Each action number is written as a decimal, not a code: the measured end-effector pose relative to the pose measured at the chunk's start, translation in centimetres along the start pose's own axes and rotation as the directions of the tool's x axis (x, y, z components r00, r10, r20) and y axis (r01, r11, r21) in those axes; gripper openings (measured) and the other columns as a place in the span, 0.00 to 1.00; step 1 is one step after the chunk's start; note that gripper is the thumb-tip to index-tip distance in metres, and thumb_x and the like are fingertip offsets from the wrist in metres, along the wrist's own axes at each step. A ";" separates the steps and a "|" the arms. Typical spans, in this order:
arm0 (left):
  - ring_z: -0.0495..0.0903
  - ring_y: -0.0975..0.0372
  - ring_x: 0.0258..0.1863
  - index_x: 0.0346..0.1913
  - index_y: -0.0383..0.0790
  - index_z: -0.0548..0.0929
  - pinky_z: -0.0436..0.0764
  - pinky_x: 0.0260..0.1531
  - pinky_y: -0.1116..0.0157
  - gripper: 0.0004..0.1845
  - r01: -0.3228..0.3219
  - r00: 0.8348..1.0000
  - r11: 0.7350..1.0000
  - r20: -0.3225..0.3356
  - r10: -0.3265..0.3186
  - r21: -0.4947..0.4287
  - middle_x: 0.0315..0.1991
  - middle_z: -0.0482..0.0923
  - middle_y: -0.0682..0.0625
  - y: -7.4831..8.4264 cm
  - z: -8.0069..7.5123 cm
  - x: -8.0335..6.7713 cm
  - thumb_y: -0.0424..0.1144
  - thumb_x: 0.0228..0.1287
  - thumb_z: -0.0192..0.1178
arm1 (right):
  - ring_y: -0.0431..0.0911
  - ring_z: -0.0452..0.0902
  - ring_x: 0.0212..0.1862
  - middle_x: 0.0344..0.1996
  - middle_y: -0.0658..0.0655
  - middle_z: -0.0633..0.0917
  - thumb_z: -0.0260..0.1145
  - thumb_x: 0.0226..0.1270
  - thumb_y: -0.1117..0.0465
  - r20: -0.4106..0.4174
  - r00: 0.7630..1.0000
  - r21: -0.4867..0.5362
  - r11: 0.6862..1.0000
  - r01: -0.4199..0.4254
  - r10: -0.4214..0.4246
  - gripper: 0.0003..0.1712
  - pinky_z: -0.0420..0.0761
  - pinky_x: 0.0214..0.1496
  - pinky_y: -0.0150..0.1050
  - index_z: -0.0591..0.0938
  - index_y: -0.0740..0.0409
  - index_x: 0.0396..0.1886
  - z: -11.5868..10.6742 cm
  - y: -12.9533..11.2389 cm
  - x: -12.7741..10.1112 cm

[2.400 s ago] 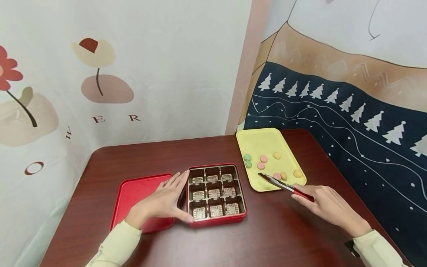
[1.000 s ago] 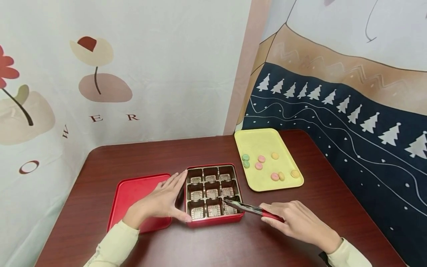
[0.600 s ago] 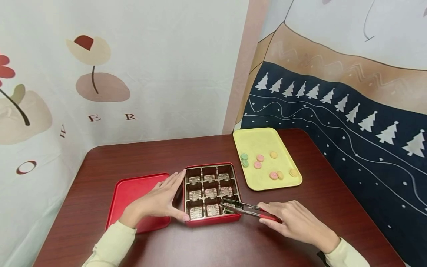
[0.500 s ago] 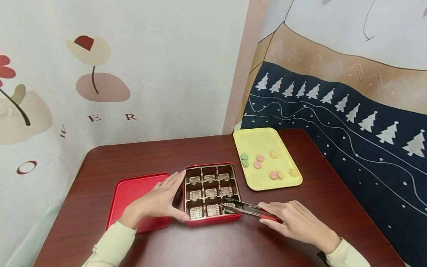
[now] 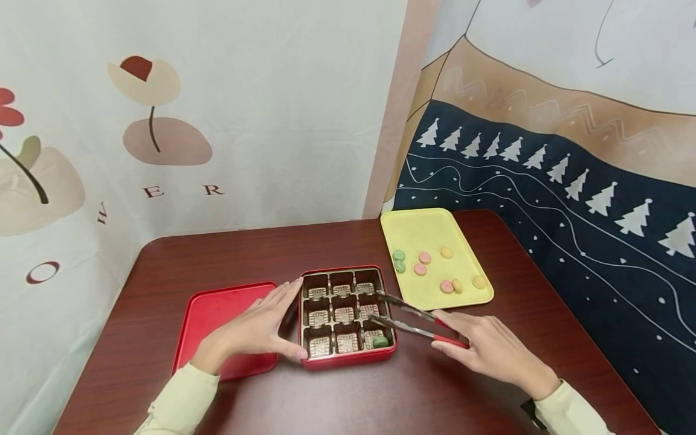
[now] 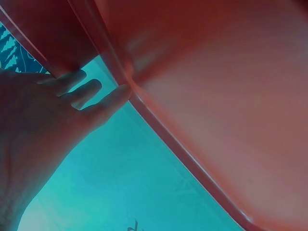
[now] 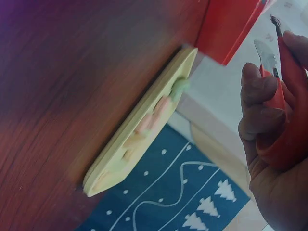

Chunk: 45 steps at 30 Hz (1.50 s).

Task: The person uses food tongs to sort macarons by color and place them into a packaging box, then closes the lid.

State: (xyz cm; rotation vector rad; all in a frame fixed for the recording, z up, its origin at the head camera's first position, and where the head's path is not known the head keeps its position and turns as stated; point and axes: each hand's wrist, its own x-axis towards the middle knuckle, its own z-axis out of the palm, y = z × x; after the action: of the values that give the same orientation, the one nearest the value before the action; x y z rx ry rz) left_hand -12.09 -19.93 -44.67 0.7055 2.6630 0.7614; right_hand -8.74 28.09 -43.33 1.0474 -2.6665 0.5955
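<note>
A red tin box with a brown nine-cell insert sits mid-table. One green macaron lies in its front right cell; the other cells show only the insert. My left hand lies flat against the box's left side, fingers straight, thumb at the front corner; in the left wrist view the fingers touch the red edge. My right hand grips red-handled metal tongs, whose arms are spread apart above the box's right cells with nothing between them. The right wrist view shows the tongs in that hand.
A yellow tray at the right rear holds several pink, yellow and green macarons. The red lid lies left of the box, partly under my left wrist. Printed cloth walls close in the dark wooden table at the back and right.
The tongs came from the yellow tray to the box, let a green macaron go into the front right cell, then spread and lifted a little. My left hand stayed put.
</note>
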 end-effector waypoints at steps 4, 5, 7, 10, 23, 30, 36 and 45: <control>0.46 0.36 0.85 0.91 0.44 0.40 0.53 0.74 0.25 0.79 0.005 1.000 1.000 0.001 -0.005 -0.007 0.88 0.48 0.37 0.0 0.0 -0.1 0.79 0.50 0.75 | 0.29 0.62 0.24 0.24 0.33 0.73 0.85 0.64 0.49 -0.018 0.997 -0.031 0.997 -0.076 0.076 0.31 0.68 0.25 0.27 0.89 0.54 0.64 -0.2 1.5 0.1; 0.46 0.36 0.85 0.91 0.44 0.40 0.53 0.74 0.25 0.79 0.004 1.000 1.000 0.001 -0.004 -0.009 0.88 0.48 0.37 0.1 0.0 -0.1 0.79 0.50 0.75 | 0.29 0.61 0.24 0.24 0.33 0.73 0.85 0.63 0.50 -0.024 0.996 -0.040 0.995 -0.091 0.090 0.32 0.67 0.25 0.28 0.89 0.55 0.65 -0.3 1.8 0.1; 0.46 0.36 0.85 0.91 0.44 0.40 0.53 0.74 0.25 0.79 0.001 1.000 1.000 0.002 -0.001 -0.011 0.88 0.48 0.37 0.1 0.0 -0.2 0.79 0.50 0.75 | 0.30 0.60 0.23 0.25 0.35 0.76 0.86 0.61 0.51 -0.037 0.993 -0.063 0.992 -0.114 0.111 0.35 0.66 0.24 0.29 0.88 0.55 0.67 -0.3 2.5 0.0; 0.46 0.36 0.85 0.91 0.44 0.40 0.53 0.73 0.24 0.78 -0.003 1.000 1.000 0.000 0.003 -0.012 0.88 0.48 0.38 0.2 0.0 -0.2 0.77 0.51 0.76 | 0.32 0.61 0.23 0.26 0.40 0.81 0.87 0.60 0.52 -0.055 0.990 -0.096 0.986 -0.138 0.133 0.39 0.66 0.23 0.31 0.86 0.56 0.70 -0.4 3.6 -0.1; 0.46 0.35 0.85 0.91 0.45 0.40 0.53 0.75 0.26 0.77 -0.001 1.000 1.000 0.004 0.001 -0.015 0.88 0.48 0.38 0.1 0.1 -0.3 0.76 0.52 0.76 | 0.40 0.64 0.23 0.22 0.41 0.69 0.82 0.65 0.48 -0.094 0.978 -0.209 0.956 -0.205 0.189 0.21 0.66 0.22 0.39 0.89 0.53 0.51 -0.4 6.4 0.2; 0.46 0.34 0.85 0.91 0.43 0.40 0.51 0.78 0.31 0.77 -0.013 1.000 1.000 0.002 0.013 -0.018 0.87 0.49 0.36 0.0 0.1 -0.3 0.75 0.53 0.77 | 0.39 0.61 0.21 0.20 0.39 0.63 0.82 0.66 0.49 -0.084 0.979 -0.223 0.954 -0.199 0.185 0.16 0.63 0.21 0.37 0.87 0.52 0.45 -0.2 7.1 0.2; 0.46 0.34 0.85 0.91 0.43 0.40 0.52 0.78 0.31 0.78 -0.008 1.000 1.000 0.003 0.008 -0.018 0.87 0.49 0.35 -0.1 0.1 -0.5 0.76 0.53 0.76 | 0.40 0.63 0.21 0.19 0.39 0.65 0.81 0.68 0.49 -0.054 0.974 -0.203 0.953 -0.226 0.220 0.15 0.65 0.21 0.39 0.89 0.50 0.46 -0.2 7.2 0.4; 0.46 0.35 0.85 0.91 0.43 0.39 0.51 0.79 0.32 0.77 -0.013 1.000 1.000 0.004 0.014 -0.025 0.87 0.49 0.35 -0.1 0.2 -0.4 0.75 0.53 0.77 | 0.41 0.64 0.21 0.20 0.42 0.67 0.80 0.70 0.48 0.017 0.960 -0.174 0.946 -0.273 0.280 0.17 0.64 0.22 0.40 0.90 0.53 0.49 -0.6 7.0 1.3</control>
State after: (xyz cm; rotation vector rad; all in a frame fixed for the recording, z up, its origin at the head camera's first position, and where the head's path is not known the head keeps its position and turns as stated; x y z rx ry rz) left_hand -11.73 -20.13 -44.82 0.7187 2.6430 0.7941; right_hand -14.45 32.24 -44.43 0.6519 -2.8645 0.3862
